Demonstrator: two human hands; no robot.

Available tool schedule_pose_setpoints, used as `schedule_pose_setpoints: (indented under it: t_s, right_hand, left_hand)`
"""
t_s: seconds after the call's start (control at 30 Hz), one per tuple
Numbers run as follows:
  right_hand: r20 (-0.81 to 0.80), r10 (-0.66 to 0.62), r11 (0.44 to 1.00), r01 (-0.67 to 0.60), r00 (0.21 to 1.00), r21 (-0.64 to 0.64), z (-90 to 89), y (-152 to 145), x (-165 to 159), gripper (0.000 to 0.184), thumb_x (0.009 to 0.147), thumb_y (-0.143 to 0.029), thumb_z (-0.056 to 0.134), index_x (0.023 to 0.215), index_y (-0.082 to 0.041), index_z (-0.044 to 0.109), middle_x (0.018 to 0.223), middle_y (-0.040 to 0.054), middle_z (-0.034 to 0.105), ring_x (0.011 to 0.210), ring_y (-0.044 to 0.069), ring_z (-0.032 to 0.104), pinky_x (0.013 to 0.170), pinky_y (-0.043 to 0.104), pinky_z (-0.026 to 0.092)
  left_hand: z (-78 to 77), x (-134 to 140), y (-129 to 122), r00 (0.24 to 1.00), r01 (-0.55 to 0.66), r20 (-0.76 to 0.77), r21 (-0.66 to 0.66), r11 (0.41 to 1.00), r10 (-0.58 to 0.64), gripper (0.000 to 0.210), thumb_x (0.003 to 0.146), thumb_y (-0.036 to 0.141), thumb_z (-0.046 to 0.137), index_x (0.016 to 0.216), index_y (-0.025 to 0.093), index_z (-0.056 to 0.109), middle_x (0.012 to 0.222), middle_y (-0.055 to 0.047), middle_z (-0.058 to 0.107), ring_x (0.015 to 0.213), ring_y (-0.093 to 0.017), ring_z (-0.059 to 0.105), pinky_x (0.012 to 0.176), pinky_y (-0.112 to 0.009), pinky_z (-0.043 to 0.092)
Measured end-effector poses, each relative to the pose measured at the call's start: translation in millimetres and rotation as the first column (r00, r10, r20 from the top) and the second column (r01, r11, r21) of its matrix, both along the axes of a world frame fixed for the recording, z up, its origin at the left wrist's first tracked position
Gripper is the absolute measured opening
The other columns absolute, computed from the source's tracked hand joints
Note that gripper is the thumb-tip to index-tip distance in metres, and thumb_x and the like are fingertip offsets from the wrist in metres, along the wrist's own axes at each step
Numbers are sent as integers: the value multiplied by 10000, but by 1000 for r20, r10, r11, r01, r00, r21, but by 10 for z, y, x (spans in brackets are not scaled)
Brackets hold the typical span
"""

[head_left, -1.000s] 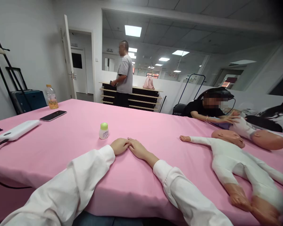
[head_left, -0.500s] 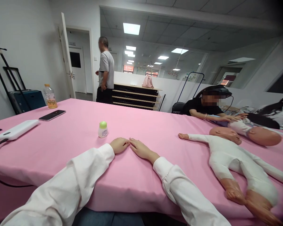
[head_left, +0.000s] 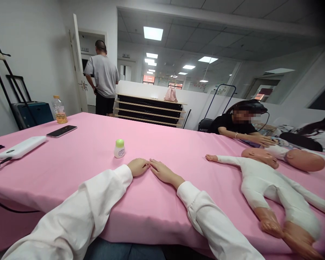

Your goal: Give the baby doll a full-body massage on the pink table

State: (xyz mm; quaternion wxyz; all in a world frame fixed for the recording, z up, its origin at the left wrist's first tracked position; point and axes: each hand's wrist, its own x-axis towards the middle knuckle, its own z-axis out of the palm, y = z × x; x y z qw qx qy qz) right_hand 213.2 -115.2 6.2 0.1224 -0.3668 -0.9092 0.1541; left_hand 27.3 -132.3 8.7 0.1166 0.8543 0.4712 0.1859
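Palm down on the pink tablecloth [head_left: 162, 139], my left hand [head_left: 138, 167] holds nothing, its fingers loosely bent toward the right. My right hand [head_left: 165, 172] lies flat with fingers stretched out, also holding nothing. The fingertips of both hands meet or nearly meet. Just beyond my left hand stands a small white bottle [head_left: 119, 150] with a green cap, apart from the fingers. Off to the right of my right hand, a baby doll [head_left: 260, 175] in a white suit lies on its back, one arm stretched toward me.
At the left are a white power bank [head_left: 23, 147] with a cable, a phone [head_left: 62, 131] and a drink bottle [head_left: 60, 111]. A co-worker [head_left: 233, 122] leans over a second doll [head_left: 304, 160] at the right. Another person [head_left: 104, 77] stands by the open door [head_left: 78, 65].
The standing person has moved left toward the doorway and turned their back. The co-worker's hands have shifted slightly at the second doll. My hands have stayed in place on the cloth.
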Motion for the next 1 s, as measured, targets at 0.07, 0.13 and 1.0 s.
schedule_pose_setpoints:
  t_s: [0.07, 0.13, 1.0]
  right_hand:
    - [-3, 2, 1000, -2, 1000, 0, -1, 0, 1, 492, 949, -393, 279, 1371, -186, 424, 1456, 102, 367, 1356, 234, 324, 1133, 442, 240]
    - [-7, 3, 1000, -3, 1000, 1, -5, 2, 3, 488, 948, -394, 282, 1369, -194, 427, 1455, 100, 369, 1352, 234, 332, 1130, 449, 244]
    - [27, -14, 999, 14, 1000, -31, 78, -40, 59, 498, 932, -390, 321, 1362, -171, 443, 1459, 91, 361, 1360, 236, 322, 1141, 430, 247]
  left_hand:
    - [0, -1, -1, 1000, -3, -2, -1, 1000, 3, 309, 876, 255, 399, 1014, 204, 671, 1063, -61, 680, 974, -205, 615, 867, -309, 446]
    - [1, 0, -2, 1000, -8, -6, -4, 1000, 8, 307, 876, 252, 401, 1015, 206, 671, 1065, -57, 679, 978, -200, 613, 870, -302, 444]
    - [18, 13, -16, 1000, -23, -6, -25, 999, 22, 316, 864, 243, 401, 1021, 204, 673, 1071, -55, 680, 988, -199, 606, 881, -300, 445]
